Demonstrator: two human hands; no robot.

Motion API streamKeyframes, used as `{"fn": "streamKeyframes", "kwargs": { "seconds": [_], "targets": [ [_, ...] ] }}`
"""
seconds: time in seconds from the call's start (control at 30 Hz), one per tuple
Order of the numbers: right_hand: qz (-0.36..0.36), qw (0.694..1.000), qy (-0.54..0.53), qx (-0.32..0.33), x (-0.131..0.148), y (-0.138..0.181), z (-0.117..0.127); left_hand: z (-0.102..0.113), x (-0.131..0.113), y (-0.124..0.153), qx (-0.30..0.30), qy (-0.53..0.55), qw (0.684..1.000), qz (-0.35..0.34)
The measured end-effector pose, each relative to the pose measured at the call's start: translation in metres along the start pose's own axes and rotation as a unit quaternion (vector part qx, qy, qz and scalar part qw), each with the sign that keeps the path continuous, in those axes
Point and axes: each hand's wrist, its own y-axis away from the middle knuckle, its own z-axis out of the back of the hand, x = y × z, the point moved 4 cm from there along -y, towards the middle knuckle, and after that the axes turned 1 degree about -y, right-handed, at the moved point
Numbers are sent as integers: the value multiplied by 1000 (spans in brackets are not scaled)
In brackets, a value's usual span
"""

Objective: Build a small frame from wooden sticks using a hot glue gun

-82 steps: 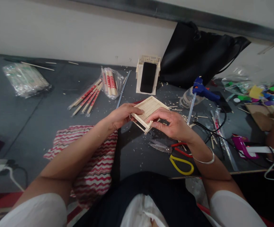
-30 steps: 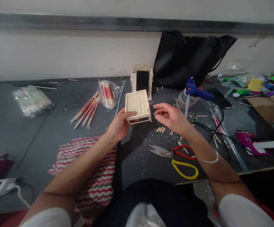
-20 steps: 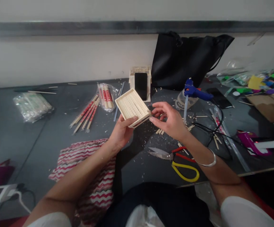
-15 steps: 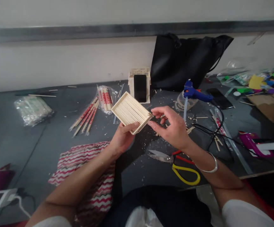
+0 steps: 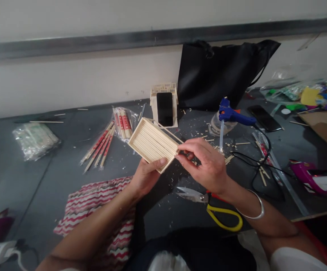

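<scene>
A small rectangular tray of pale wooden sticks (image 5: pixel 151 142) is held above the grey floor, tilted with its slatted face up. My left hand (image 5: pixel 146 177) grips its near edge, thumb on top. My right hand (image 5: pixel 205 162) pinches the tray's right corner with curled fingers. A silver bangle (image 5: pixel 255 210) circles my right wrist. Yellow-and-red snips (image 5: pixel 213 205) lie just below my right hand.
A stick-built stand with a black phone (image 5: pixel 164 107) sits behind the tray, a black bag (image 5: pixel 217 75) beside it. A blue glue gun (image 5: pixel 233 114) and cables lie right; wrapped chopsticks (image 5: pixel 101 145) and plastic bags left; a striped cloth (image 5: pixel 101 210) by my lap.
My left hand has turned the tray from square-on to diagonal and lowered it. My right hand, open and apart a second ago, has come in and pinched the tray's right corner.
</scene>
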Motion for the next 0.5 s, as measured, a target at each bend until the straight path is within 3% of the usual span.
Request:
{"fn": "streamKeyframes", "kwargs": {
  "seconds": [0.5],
  "targets": [
    [35, 999, 16, -12, -2, 1, -3, -2, -2, 2, -11, -5, 1000, -8]
  ]
}}
